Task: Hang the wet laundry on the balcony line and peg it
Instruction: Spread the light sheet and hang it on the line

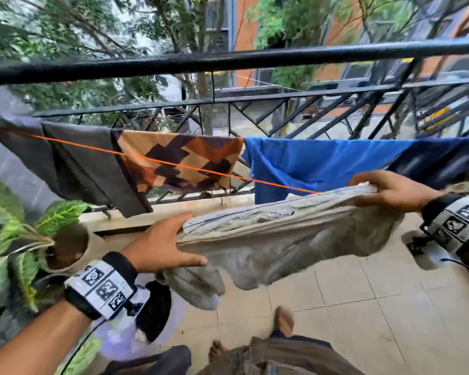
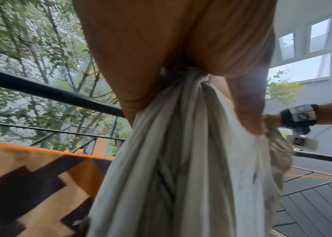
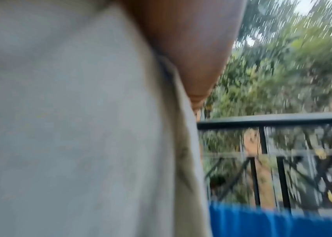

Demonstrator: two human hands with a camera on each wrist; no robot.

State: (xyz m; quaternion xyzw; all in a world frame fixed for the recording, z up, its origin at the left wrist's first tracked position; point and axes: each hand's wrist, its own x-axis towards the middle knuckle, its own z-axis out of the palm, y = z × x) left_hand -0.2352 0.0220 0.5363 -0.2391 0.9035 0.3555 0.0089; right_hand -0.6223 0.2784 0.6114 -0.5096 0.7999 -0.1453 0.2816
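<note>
Fingers of left hand point(image 1: 163, 246) and right hand point(image 1: 387, 192) clamped on opposite ends of grey garment point(image 1: 271, 239), stretched just before orange line point(image 1: 157, 160); step: draping; next, presumably: lift over free stretch, then peg.

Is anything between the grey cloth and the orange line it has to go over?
Nothing visible does. The grey cloth is stretched between the left hand and right hand, just on the near side of the orange line. The stretch of line beside the cloth is bare; the blue garment hangs beyond, on the railing.
</note>
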